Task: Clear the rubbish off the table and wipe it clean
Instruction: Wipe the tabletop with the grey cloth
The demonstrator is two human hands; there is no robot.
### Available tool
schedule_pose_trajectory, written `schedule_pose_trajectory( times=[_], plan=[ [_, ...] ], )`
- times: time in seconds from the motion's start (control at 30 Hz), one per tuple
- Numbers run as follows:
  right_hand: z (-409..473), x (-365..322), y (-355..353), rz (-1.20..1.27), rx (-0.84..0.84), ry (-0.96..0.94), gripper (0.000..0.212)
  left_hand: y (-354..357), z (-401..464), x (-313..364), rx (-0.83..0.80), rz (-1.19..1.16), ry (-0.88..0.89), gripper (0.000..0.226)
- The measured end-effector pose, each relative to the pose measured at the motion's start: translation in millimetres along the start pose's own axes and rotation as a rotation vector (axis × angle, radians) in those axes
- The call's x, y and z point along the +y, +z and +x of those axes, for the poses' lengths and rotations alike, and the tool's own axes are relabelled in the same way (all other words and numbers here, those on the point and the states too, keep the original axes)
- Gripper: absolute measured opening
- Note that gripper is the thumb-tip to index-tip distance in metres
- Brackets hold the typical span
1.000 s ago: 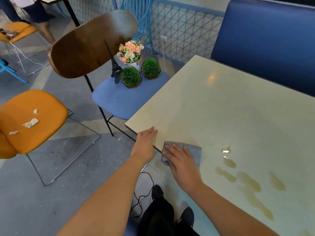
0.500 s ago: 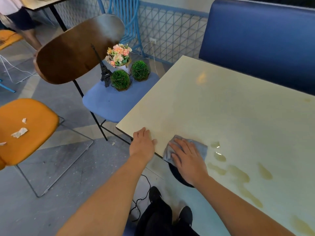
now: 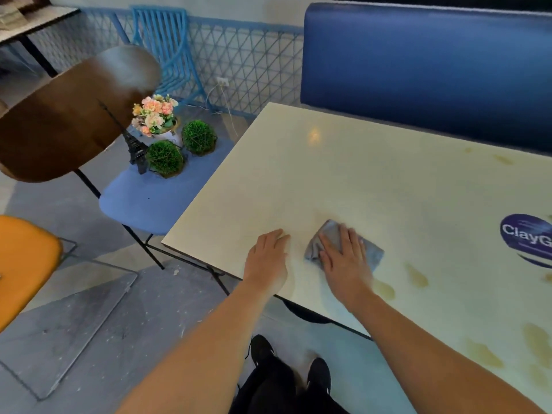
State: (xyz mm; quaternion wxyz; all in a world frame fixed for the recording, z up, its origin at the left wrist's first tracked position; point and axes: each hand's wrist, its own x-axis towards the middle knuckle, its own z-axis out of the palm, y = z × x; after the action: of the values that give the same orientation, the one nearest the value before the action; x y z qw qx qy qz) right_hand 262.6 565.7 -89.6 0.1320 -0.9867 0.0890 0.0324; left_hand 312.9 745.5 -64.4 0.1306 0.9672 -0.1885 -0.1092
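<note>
A cream table [image 3: 358,180] fills the right half of the view. My right hand [image 3: 343,258] presses flat, fingers spread, on a crumpled grey cloth [image 3: 372,253] near the table's front edge. My left hand [image 3: 267,258] rests flat on the bare tabletop just left of the cloth, fingers straight. Yellowish spill stains [image 3: 416,274] lie to the right of the cloth, and more stains [image 3: 537,342] spread toward the near right corner. Part of the cloth is hidden under my right hand.
A blue-seated chair [image 3: 149,201] with a brown back stands at the table's left, carrying a flower pot [image 3: 156,118], two green balls [image 3: 198,137] and a small tower model [image 3: 136,150]. An orange chair [image 3: 24,264] sits far left. A blue bench [image 3: 418,70] backs the table. A purple logo sticker [image 3: 527,237] lies right.
My right hand has slid the cloth farther onto the table, away from the front edge. My left hand has moved with it onto the tabletop. The view has shifted right.
</note>
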Motion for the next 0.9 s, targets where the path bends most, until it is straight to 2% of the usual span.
schedule_pose_trajectory(
  times=[0.07, 0.2, 0.27, 0.33, 0.43, 0.53, 0.63, 0.77, 0.83, 0.9],
  plan=[
    [-14.2, -14.2, 3.2, 0.035, 0.021, -0.002, 0.05, 3.6, 2.9, 11.0, 0.002, -0.001, 0.022, 0.049],
    [-34.3, 3.2, 10.6, -0.064, -0.053, -0.219, 0.055, 8.8, 7.7, 28.7, 0.011, 0.015, 0.047, 0.05],
    [-27.3, 30.0, -0.4, -0.076, -0.005, -0.167, 0.056, 12.3, 8.3, 33.5, 0.027, 0.031, 0.05, 0.048],
    [-19.1, 48.4, -4.6, -0.077, -0.025, -0.029, 0.055, 14.2, 8.2, 37.9, 0.022, 0.033, 0.034, 0.046],
    [-20.2, 28.7, -4.9, 0.019, 0.012, 0.084, 0.069, 11.8, 12.7, 44.2, 0.03, 0.026, -0.006, 0.041],
    [-40.9, -0.8, 6.7, 0.067, 0.008, -0.055, 0.06, 9.3, 17.3, 50.5, 0.025, 0.034, -0.055, 0.037],
    [-43.3, 14.6, 1.3, 0.051, -0.03, -0.158, 0.053, 9.5, 19.1, 57.4, 0.0, 0.053, -0.095, 0.038],
    [-28.1, 61.6, -10.1, 0.055, 0.044, 0.014, 0.052, 7.5, 19.4, 61.8, -0.044, 0.108, -0.105, 0.04],
    [-24.4, 59.4, -7.6, 0.066, 0.076, 0.084, 0.055, 4.3, 20.4, 64.9, -0.053, 0.124, -0.109, 0.04],
    [-32.3, 37.8, -3.5, 0.148, 0.069, 0.073, 0.055, 1.8, 23.2, 71.1, -0.067, 0.143, -0.132, 0.04]
  ],
)
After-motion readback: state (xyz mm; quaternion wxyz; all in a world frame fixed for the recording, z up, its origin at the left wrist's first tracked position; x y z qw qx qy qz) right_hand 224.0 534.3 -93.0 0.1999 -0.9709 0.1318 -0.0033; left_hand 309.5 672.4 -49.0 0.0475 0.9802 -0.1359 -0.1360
